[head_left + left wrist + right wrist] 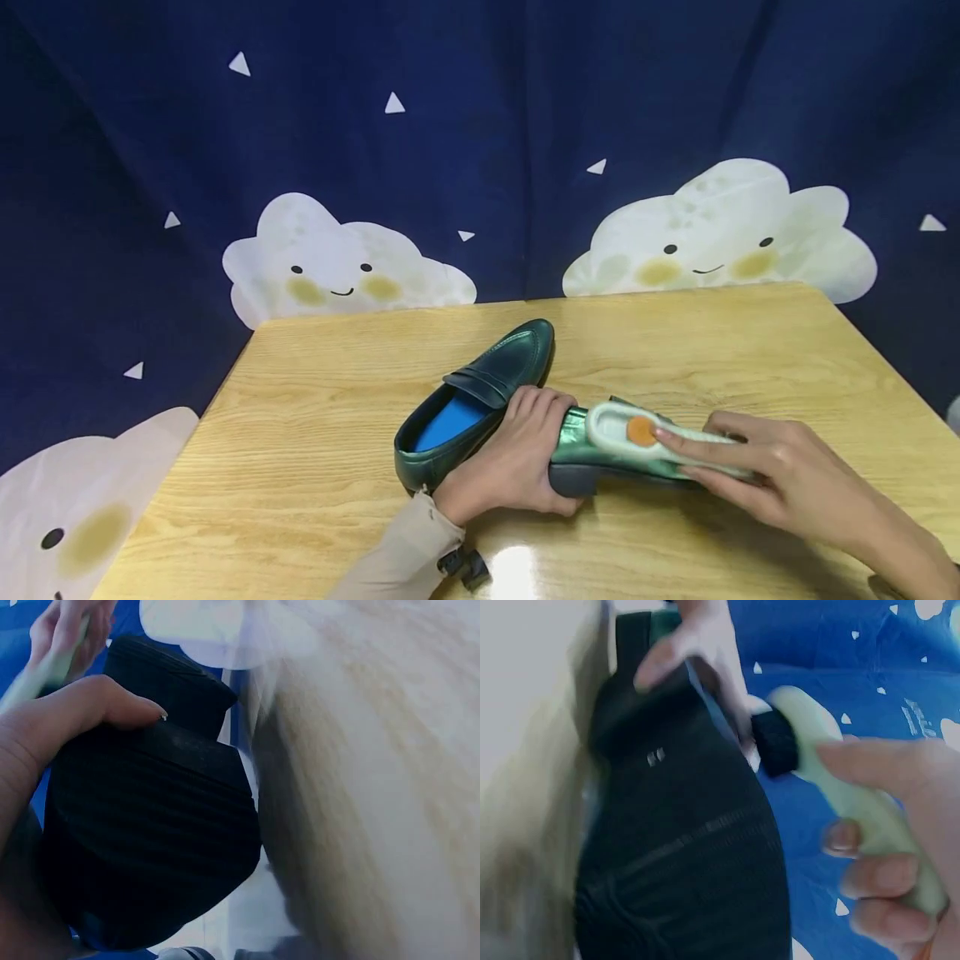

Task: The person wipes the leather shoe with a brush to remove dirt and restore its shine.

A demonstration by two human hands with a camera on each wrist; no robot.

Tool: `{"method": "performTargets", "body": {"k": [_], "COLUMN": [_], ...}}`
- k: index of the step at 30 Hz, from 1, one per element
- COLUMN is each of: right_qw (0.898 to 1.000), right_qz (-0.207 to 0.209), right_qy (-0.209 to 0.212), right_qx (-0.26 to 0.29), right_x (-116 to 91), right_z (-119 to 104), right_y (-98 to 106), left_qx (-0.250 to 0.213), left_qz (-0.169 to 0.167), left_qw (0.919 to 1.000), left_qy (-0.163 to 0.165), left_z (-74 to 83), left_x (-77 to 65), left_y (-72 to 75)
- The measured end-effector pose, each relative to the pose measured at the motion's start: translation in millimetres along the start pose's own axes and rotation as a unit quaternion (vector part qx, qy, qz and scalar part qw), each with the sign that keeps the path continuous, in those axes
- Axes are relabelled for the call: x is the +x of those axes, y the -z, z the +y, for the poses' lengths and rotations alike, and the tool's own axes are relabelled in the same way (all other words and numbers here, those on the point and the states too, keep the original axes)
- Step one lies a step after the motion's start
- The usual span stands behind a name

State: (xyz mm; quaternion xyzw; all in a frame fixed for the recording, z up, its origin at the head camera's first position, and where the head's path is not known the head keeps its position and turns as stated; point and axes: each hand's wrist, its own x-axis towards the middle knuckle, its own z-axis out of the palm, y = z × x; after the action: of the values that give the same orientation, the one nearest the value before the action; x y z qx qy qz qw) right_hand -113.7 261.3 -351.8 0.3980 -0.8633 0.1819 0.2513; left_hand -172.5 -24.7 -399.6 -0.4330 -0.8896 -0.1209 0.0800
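1. Glossy green, black-soled, leather-look loafer (581, 450): tilted sideways, within the light wood-grain table's (300, 500) outline.
2. Left hand (521, 454): fingers curled, gripping the heel.
3. Right hand (787, 475): curled around a pale-green, oval-headed, black-bristled brush (611, 425).
4. Blue-lined dark-green loafer (480, 385): upright, toe near far edge; open room leftward.

- Your left forearm (401, 554), sleeved, enters from below in the head view.
- Your left hand (517, 462) grips, fingers curled.
- Your right forearm (892, 533) enters at lower right.
- Your right hand (772, 467) grips, index finger (708, 448) extended.
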Motion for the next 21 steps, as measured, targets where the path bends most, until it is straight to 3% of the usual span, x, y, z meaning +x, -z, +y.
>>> {"method": "performTargets", "body": {"k": [2, 4, 9, 11, 16, 18, 21], "right_qw": [0.999, 1.0, 0.998, 0.998, 0.998, 0.998, 1.0], "right_qz": [-0.016, -0.02, 0.036, 0.041, -0.038, -0.049, 0.0], "right_qy": [0.005, -0.002, -0.02, -0.017, -0.008, -0.005, -0.003], "right_qx": [0.03, 0.01, -0.055, -0.039, 0.041, 0.032, -0.017], "right_x": [-1.7, -2.7, -2.5, -2.9, -5.5, -6.0, -6.6], "right_z": [-0.6, -0.4, 4.4, 5.4, 1.2, 1.0, 6.4], "right_y": [0.4, 0.9, 3.5, 5.8, 7.8, 6.3, 5.2], "left_qx": [0.002, 0.003, 0.001, 0.0, 0.0, -0.005, -0.014], "left_qz": [-0.003, -0.005, -0.002, -0.001, -0.002, -0.002, -0.004], "left_qw": [1.0, 1.0, 1.0, 1.0, 1.0, 0.9999, 0.9998], "left_qy": [0.004, 0.007, 0.005, 0.005, 0.008, 0.011, 0.014], "left_z": [-0.1, -0.1, 0.2, 0.3, -0.5, -1.0, -1.1], "left_x": [0.1, 0.2, -0.6, -1.1, -1.2, -0.8, -1.2], "left_y": [0.0, 0.0, -1.2, -1.6, -1.3, -1.2, -1.6]}}
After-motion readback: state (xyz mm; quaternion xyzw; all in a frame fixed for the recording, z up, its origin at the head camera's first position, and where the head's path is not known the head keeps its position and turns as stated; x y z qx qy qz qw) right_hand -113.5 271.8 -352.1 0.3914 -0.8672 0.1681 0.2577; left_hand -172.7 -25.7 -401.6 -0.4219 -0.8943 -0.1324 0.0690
